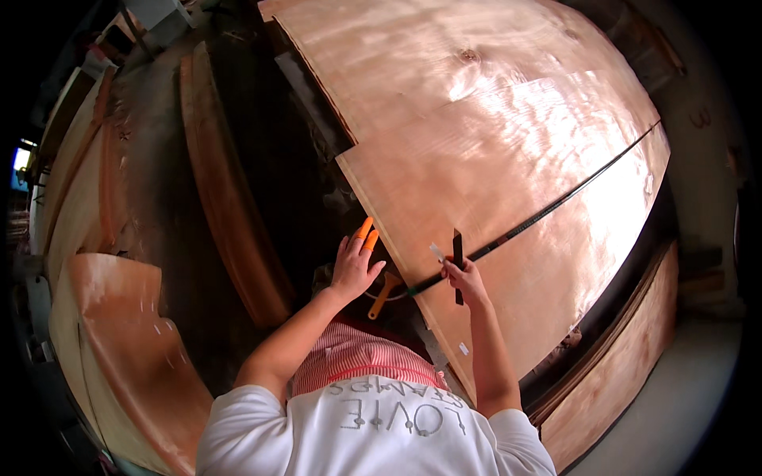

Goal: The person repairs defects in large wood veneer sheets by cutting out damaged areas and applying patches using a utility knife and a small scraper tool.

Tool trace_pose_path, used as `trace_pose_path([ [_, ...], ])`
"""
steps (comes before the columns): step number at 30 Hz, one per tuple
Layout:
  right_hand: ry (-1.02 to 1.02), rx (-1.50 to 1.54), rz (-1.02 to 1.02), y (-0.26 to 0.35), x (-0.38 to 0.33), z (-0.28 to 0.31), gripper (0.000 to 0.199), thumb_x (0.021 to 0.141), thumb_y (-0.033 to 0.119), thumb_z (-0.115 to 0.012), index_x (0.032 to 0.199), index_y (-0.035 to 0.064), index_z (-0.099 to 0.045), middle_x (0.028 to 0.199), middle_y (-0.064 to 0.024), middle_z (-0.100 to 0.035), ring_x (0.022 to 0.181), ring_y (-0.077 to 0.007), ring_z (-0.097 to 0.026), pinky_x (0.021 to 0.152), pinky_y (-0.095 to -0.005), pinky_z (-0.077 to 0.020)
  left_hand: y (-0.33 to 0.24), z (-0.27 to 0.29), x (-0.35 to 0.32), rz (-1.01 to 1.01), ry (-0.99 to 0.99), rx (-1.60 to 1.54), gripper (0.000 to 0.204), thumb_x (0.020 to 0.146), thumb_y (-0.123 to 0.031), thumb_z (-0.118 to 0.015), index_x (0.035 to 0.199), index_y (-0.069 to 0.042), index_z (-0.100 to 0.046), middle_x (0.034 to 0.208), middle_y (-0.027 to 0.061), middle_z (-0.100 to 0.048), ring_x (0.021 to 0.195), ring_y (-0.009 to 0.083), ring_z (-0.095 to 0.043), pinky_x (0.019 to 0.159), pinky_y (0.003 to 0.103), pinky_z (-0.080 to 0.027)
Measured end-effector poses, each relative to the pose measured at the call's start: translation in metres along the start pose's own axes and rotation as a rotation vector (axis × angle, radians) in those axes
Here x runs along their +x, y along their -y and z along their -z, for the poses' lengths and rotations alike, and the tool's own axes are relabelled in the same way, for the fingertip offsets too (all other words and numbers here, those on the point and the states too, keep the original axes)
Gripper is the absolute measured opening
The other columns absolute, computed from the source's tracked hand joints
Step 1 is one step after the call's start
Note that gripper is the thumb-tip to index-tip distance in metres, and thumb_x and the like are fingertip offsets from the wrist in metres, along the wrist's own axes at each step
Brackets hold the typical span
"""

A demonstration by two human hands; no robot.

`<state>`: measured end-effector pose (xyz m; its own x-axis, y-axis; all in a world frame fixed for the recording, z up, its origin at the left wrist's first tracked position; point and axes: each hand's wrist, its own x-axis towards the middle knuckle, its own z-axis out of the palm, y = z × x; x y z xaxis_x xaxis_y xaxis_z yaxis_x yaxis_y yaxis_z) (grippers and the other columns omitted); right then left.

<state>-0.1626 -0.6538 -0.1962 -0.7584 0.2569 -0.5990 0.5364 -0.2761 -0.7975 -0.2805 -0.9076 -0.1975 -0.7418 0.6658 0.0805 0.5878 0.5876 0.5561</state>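
A small pale strip of tape [437,252] sticks up just beside the right hand [467,279], and another small white tag [463,348] lies on the wood lower down, near the right forearm. No other label can be made out.

The right hand is closed around a narrow dark blade-like tool [458,266], held upright across the edge of a large reddish-brown veneer sheet [508,151]. The tool stands right where a long dark straightedge [548,210] ends; that straightedge runs diagonally up and to the right across the sheet. The sheet lies on a stack of similar sheets on the worktop, with a second big sheet [413,55] overlapping it from above.

The left hand [354,268] is spread open, fingers pointing upward, with orange finger covers [367,232] on two fingertips. It holds nothing and hovers just off the sheet's left edge, near the right hand but not touching it. Just below it an orange-handled tool [383,294] lies in the dark gap beside the sheet.

Further veneer pieces [127,333] lie to the left, well apart from both hands. No container is visible.
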Motion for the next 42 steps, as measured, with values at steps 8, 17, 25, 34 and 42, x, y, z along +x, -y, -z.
trace_pose_path([
  [8, -0.185, 0.041, -0.024, 0.057, 0.096, -0.073, 0.015, 0.086, 0.016, -0.058, 0.094, 0.0036, -0.06, 0.065, 0.0014, -0.056, 0.047, -0.0025, -0.037, 0.042, -0.0181, -0.0273, 0.076, 0.023, 0.082, -0.23, 0.183, -0.006, 0.066, 0.079, -0.031, -0.062, 0.132, -0.002, -0.036, 0.133, 0.0163, -0.035, 0.127, 0.028, -0.032, 0.106, 0.048, -0.02],
  [17, -0.201, 0.23, -0.01, 0.088, 0.141, -0.104, 0.015, 0.085, 0.017, -0.061, 0.092, 0.0036, -0.061, 0.065, 0.0011, -0.056, 0.048, -0.0024, -0.039, 0.042, -0.0173, -0.0278, 0.101, 0.03, 0.123, -0.308, 0.319, 0.07, 0.069, 0.078, -0.037, -0.061, 0.131, 0.001, -0.037, 0.137, 0.0155, -0.031, 0.131, 0.0275, -0.027, 0.106, 0.051, -0.016],
  [25, -0.171, 0.109, 0.083, 0.087, 0.158, -0.139, 0.016, 0.085, 0.017, -0.06, 0.094, 0.0053, -0.063, 0.068, 0.0033, -0.058, 0.051, -0.0013, -0.041, 0.044, -0.0176, -0.0295, 0.108, 0.044, 0.135, -0.378, 0.352, 0.041, 0.062, 0.078, -0.035, -0.062, 0.121, 0.004, -0.045, 0.131, 0.0193, -0.039, 0.125, 0.0302, -0.034, 0.105, 0.051, -0.02],
  [34, -0.249, 0.161, -0.075, 0.068, 0.099, -0.12, 0.016, 0.086, 0.02, -0.059, 0.093, 0.0056, -0.061, 0.067, 0.0034, -0.054, 0.052, -0.0022, -0.042, 0.046, -0.0176, -0.0298, 0.105, 0.059, 0.147, -0.43, 0.227, -0.158, 0.045, 0.078, -0.024, -0.063, 0.113, 0.003, -0.053, 0.111, 0.0214, -0.052, 0.105, 0.0355, -0.05, 0.094, 0.044, -0.038],
  [42, 0.103, 0.425, -0.233, 0.039, -0.02, -0.113, 0.035, 0.081, 0.032, -0.065, 0.105, 0.0075, -0.058, 0.063, 0.0038, -0.051, 0.053, -0.0043, -0.045, 0.046, -0.0181, -0.0311, 0.076, 0.08, 0.141, -0.35, 0.3, -0.461, 0.031, 0.079, -0.014, -0.061, 0.106, 0.0, -0.059, 0.115, 0.0132, -0.056, 0.098, 0.0291, -0.057, 0.084, 0.034, -0.047],
])
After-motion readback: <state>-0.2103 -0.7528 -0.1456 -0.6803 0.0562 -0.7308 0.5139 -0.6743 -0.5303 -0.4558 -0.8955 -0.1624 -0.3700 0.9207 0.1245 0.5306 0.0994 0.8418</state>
